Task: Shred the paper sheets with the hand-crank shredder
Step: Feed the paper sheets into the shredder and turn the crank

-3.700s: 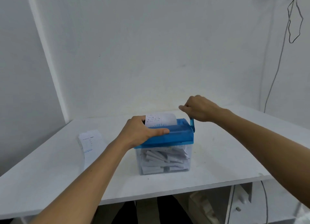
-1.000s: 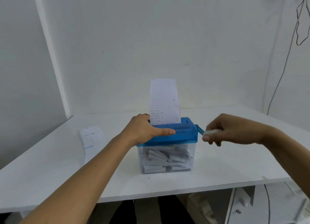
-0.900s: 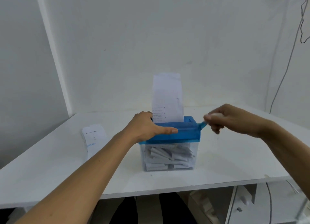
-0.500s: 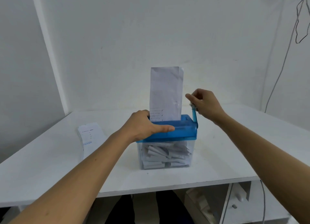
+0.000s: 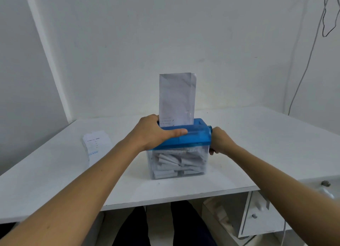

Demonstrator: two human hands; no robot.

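We're looking down at the white table [image 5: 55, 172], and the hand-crank shredder [image 5: 195, 137] sits near its front edge, blue top over a clear bin [image 5: 176, 164] packed with curled paper strips. Our left hand [image 5: 152, 133] is clamped over the left end of the blue top, fingers wrapped round the far side and thumb stretched flat along the near edge. A paper sheet [image 5: 177, 98] stands upright in the slot, most of it above the lid, with a few printed lines just at the slot. Our right hand [image 5: 219, 140] is down at the right side of the shredder, fingers curled shut low beside the bin; the crank handle itself is hidden under that fist, so we can't see the grip clearly. Off to the left, well apart, more paper sheets [image 5: 96, 144] lie flat on the table.
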